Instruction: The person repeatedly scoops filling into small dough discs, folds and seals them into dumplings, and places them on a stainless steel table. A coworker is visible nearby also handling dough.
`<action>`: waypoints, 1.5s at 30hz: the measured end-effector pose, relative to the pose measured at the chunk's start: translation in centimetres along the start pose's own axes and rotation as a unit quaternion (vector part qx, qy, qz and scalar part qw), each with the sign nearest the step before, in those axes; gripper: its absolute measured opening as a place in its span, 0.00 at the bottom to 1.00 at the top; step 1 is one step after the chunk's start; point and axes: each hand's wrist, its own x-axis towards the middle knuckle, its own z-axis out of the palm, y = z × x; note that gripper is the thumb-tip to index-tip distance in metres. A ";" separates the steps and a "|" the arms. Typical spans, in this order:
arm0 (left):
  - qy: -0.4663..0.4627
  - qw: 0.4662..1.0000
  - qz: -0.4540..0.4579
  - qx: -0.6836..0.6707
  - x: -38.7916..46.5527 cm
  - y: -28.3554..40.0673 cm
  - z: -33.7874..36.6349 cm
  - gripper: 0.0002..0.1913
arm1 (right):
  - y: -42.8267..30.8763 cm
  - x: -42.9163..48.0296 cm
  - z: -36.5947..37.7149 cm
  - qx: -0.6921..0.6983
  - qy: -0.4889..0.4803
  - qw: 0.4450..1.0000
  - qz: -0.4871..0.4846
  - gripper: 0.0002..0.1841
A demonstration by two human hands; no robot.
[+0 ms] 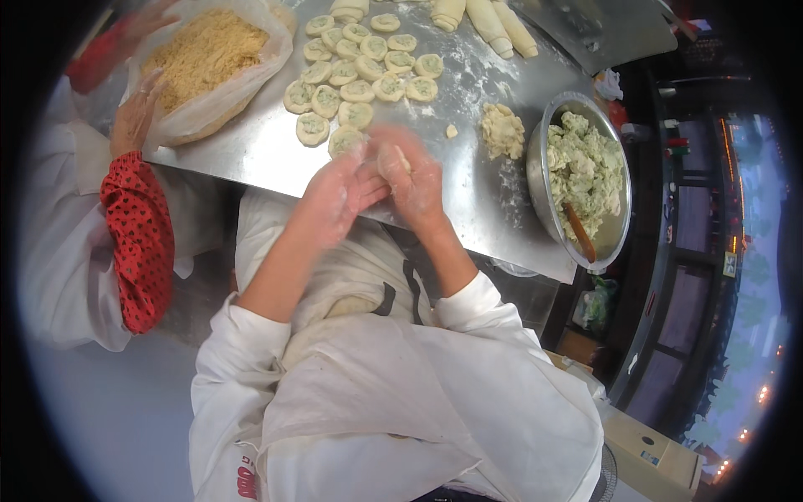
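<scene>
My left hand (pixel 332 197) is raised at the front edge of the steel table (pixel 276 157), palm up, fingers apart and dusted with flour, with nothing seen in it. Close beside it, my right hand (pixel 411 185) is partly blurred and holds a small pale piece of dough (pixel 394 162) between thumb and fingers. Just beyond the hands lies a round dough piece with a green-flecked centre (pixel 345 141), the nearest of several such rounds (pixel 357 92). Right of them are a small dough bit (pixel 451 131) and a rough dough lump (pixel 502 131).
A steel bowl (pixel 534 169) of green-flecked filling with a wooden handle (pixel 578 232) stands at the right. Rolled dough logs (pixel 488 26) lie at the back. At the left, a co-worker's hands (pixel 133 119) are by a plastic-lined container of yellowish crumbs (pixel 204 56).
</scene>
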 end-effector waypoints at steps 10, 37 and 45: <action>0.040 0.995 0.088 -0.027 0.5 -3.0 -2.8 0.23 | -3.9 0.2 1.9 0.079 -0.044 0.995 0.046 0.21; 0.023 0.994 0.099 0.044 -0.7 -2.7 -0.3 0.29 | -2.3 0.0 1.2 0.139 -0.054 0.983 0.104 0.28; -0.036 0.993 -0.008 0.109 0.7 -3.3 -0.4 0.28 | -2.7 -0.8 -2.2 0.136 -0.117 0.964 0.198 0.22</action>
